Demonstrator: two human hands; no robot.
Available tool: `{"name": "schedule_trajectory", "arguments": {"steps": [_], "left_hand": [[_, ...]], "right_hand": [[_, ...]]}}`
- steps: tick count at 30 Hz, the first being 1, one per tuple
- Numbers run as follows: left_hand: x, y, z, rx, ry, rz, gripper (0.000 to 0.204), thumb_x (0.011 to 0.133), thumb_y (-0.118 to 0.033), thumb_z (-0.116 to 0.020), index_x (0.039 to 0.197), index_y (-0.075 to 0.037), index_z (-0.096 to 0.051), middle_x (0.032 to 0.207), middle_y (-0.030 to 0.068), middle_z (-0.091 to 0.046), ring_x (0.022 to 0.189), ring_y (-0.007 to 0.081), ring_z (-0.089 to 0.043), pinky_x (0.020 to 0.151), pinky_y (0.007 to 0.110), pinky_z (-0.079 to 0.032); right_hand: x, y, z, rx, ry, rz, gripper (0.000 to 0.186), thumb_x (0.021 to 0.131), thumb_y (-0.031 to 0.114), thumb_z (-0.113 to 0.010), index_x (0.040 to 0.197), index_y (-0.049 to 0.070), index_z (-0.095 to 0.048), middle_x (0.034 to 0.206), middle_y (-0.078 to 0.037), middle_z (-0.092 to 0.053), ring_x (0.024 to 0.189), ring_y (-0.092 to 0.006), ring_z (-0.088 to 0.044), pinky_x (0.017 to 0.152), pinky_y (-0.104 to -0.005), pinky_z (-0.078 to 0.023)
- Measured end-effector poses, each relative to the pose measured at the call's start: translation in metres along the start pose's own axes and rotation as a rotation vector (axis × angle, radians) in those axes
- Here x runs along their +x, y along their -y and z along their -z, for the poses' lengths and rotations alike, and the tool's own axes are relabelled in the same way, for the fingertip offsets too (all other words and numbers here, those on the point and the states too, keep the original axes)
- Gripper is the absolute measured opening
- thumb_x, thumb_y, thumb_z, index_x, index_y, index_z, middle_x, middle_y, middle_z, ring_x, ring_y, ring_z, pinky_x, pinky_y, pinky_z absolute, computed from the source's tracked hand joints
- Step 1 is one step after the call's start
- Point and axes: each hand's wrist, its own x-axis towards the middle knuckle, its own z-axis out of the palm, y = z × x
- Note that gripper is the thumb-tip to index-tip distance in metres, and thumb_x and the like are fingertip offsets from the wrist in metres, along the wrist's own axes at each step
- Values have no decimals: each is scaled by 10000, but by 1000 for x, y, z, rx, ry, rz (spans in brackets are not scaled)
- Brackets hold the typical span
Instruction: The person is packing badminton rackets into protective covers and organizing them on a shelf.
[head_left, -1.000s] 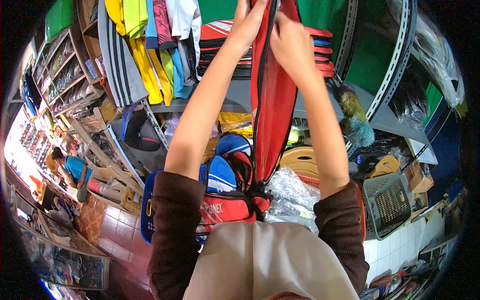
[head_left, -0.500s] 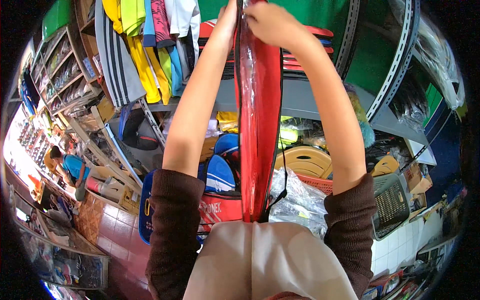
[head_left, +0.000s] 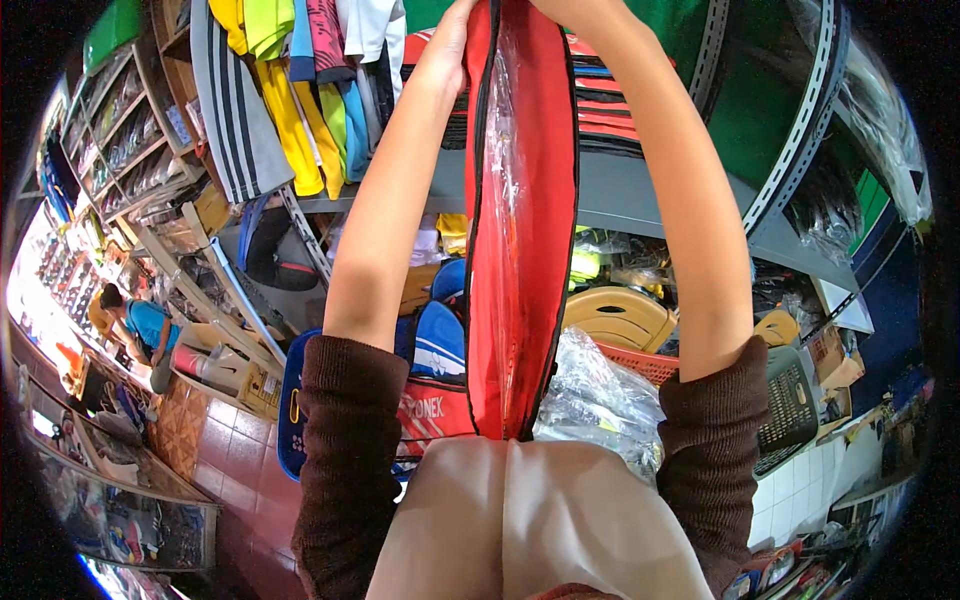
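Note:
A long red racket bag (head_left: 538, 190) with black zipper edges stands upright before me, its lower end against my body. The bag's zipper is undone along its side, and crumpled clear plastic (head_left: 503, 150) shows in the gap. On its left edge, near the top, my left hand (head_left: 452, 55) is closed around the bag, with its fingertips hidden. At the upper right of the bag, my right hand (head_left: 575, 10) is mostly cut off by the picture's top, so its fingers do not show.
Similar red bags (head_left: 607, 105) lie stacked on a grey metal shelf (head_left: 620, 185). Below are a blue-and-white bag (head_left: 438, 340), tan baskets (head_left: 620, 318) and plastic-wrapped goods (head_left: 595, 400). Clothes (head_left: 290, 120) hang at left. A person in blue (head_left: 150, 325) sits far left.
The bag has turned and its gap looks wider, showing more red on the left. My right hand has moved up and right, mostly out of view. The left hand stays at the bag's edge.

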Motion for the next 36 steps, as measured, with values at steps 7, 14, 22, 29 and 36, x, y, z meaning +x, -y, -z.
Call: {"name": "schedule_trajectory", "arguments": {"steps": [7, 14, 22, 29, 36], "left_hand": [[-9, -21, -7, 24, -21, -69, 373, 886, -335, -561, 1160, -83, -542, 1056, 62, -615, 921, 196, -596, 856, 320, -474], [16, -20, -5, 453, -43, -313, 329, 880, -300, -586, 1104, -64, -538, 1025, 38, -578, 945, 132, -551, 843, 272, -438], [36, -19, 15, 469, -32, -307, 295, 875, -303, -595, 1060, -81, -541, 934, 13, -573, 875, 120, -547, 801, 257, -435], [32, -4, 35, 348, -129, -305, 258, 872, -308, -599, 1022, -102, -556, 882, 13, -570, 824, 123, -540, 758, 256, -431], [6, 0, 79, 498, -336, -334, 404, 903, -383, -526, 1147, -62, -502, 1040, 56, -550, 972, 160, -512, 863, 291, -405]], "right_hand": [[23, 10, -8, 19, 116, 83, 145, 790, 116, -557, 816, 14, -657, 823, -195, -616, 815, -375, -584, 729, -440, -471], [32, -29, -12, 194, 69, 53, 139, 801, 119, -572, 852, 7, -636, 801, -196, -611, 770, -355, -596, 686, -391, -470], [13, -41, -10, 638, 148, -192, 103, 819, 43, -531, 880, -23, -582, 807, -173, -608, 731, -277, -602, 670, -325, -456], [-54, 2, 15, 172, 281, 128, 125, 813, 77, -520, 912, 26, -579, 800, -160, -566, 811, -337, -541, 741, -437, -422], [-129, 34, -7, 196, 491, 102, 63, 813, 82, -534, 828, 26, -559, 814, -118, -563, 857, -310, -541, 746, -439, -431]]}}
